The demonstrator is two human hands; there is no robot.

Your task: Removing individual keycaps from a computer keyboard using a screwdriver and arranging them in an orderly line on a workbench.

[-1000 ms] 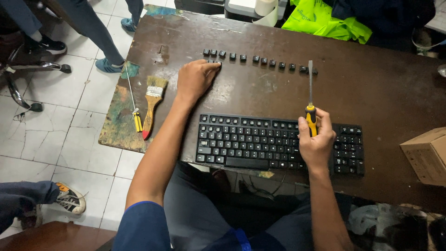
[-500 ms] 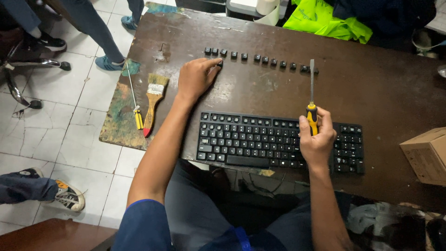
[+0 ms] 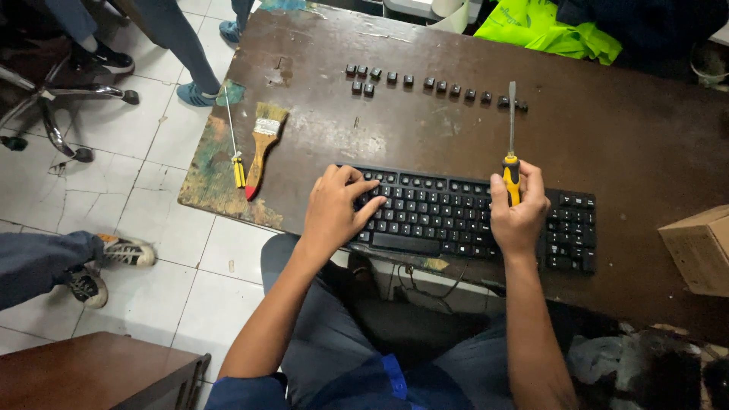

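A black keyboard (image 3: 456,216) lies at the near edge of a worn brown table (image 3: 623,137). My left hand (image 3: 334,209) rests on its left end, fingers spread over the keys. My right hand (image 3: 518,212) is closed around the yellow-and-black handle of a screwdriver (image 3: 511,144), whose shaft points away from me above the keyboard. A row of removed black keycaps (image 3: 425,82) lies on the table beyond the keyboard.
A paintbrush (image 3: 262,144) and a thin yellow-handled screwdriver (image 3: 234,140) lie at the table's left edge. A cardboard box (image 3: 699,247) sits at the right. A yellow-green vest (image 3: 547,30) lies at the far edge. Other people's legs and shoes (image 3: 99,254) and an office chair base (image 3: 61,106) stand on the tiled floor to the left.
My left hand has come back from the row of keycaps to the keyboard's left end. My right hand still holds the screwdriver in about the same place.
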